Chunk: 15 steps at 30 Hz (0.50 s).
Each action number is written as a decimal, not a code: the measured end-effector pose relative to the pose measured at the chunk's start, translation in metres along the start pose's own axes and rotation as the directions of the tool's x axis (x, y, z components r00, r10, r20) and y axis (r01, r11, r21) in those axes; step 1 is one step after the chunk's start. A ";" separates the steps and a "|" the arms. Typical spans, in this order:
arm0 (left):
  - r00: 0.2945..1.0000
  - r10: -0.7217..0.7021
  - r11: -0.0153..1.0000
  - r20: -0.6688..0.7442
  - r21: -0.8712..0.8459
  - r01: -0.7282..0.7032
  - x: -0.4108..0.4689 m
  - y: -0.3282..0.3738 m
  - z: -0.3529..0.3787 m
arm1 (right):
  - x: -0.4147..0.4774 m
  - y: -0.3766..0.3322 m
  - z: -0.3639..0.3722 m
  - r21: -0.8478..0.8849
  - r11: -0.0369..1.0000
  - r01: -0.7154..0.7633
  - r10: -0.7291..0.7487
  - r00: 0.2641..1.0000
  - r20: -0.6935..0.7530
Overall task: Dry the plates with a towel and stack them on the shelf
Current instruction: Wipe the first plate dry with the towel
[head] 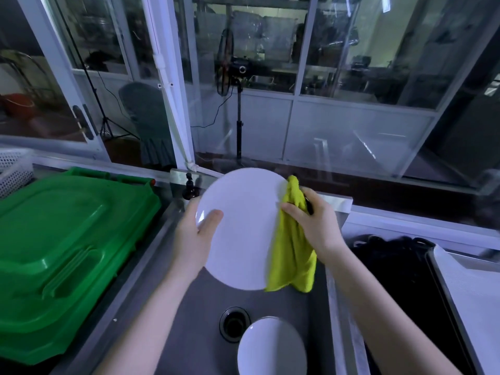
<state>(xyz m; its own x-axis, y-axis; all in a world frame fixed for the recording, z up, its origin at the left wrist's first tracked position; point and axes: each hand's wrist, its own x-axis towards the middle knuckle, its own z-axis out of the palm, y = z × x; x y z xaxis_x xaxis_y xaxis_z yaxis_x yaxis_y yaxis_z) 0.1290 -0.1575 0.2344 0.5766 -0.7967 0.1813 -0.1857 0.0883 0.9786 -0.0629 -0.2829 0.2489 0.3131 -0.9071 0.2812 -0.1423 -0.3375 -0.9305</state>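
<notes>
Plate (240, 228): white, held tilted over sink (194, 307). Left hand (193, 234) fingers grip rim at 9 o'clock; right hand (316, 220) fingers pinch towel (293, 255) over rim at 3 o'clock. Likely stiff, slick, breakable; hold by rim. Second plate (272, 347) in sink, 6 o'clock.

A grey steel sink (189, 307) has a round black drain (234, 324) in its floor. Left of the sink lies a green plastic bin lid (62, 247). At the sink's far left corner stands a dark pump bottle (190, 188) (label unreadable). Beyond the sink, behind glass, stands a pedestal fan (226, 63).
</notes>
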 end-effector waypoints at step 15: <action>0.997 -0.028 0.994 -0.071 -0.103 0.021 0.003 0.001 0.001 | -0.026 0.016 0.004 0.171 0.978 -0.121 0.120 0.993 0.018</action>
<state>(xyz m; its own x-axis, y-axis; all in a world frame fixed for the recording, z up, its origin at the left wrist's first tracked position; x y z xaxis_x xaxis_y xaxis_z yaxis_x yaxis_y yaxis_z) 0.1296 -0.1600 0.2359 0.6364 -0.7545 0.1603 -0.0908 0.1331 0.9869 -0.0698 -0.2641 0.2256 0.3103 -0.9365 0.1632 -0.0163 -0.1769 -0.9841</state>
